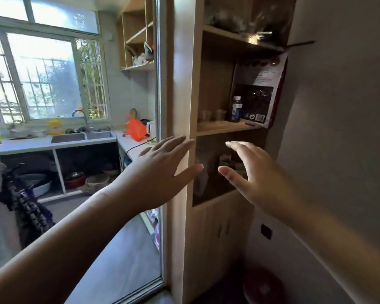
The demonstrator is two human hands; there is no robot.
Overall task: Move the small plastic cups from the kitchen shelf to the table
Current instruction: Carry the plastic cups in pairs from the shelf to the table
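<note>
Two small clear plastic cups stand side by side on the middle board of the wooden shelf (219,128): one cup (205,116) on the left, the other cup (220,115) to its right. My left hand (162,170) is stretched out with fingers spread, in front of the shelf's left upright and below the cups. Also raised with fingers apart, my right hand (259,178) hovers in front of the compartment under the cups. Neither hand holds anything or touches the cups.
A dark bottle with a blue label (236,109) and a large dark-red packet (261,93) stand right of the cups. Bags fill the lower compartment. Left, past a glass door frame (161,128), a kitchen counter with sink (68,138) and an orange bag (136,129).
</note>
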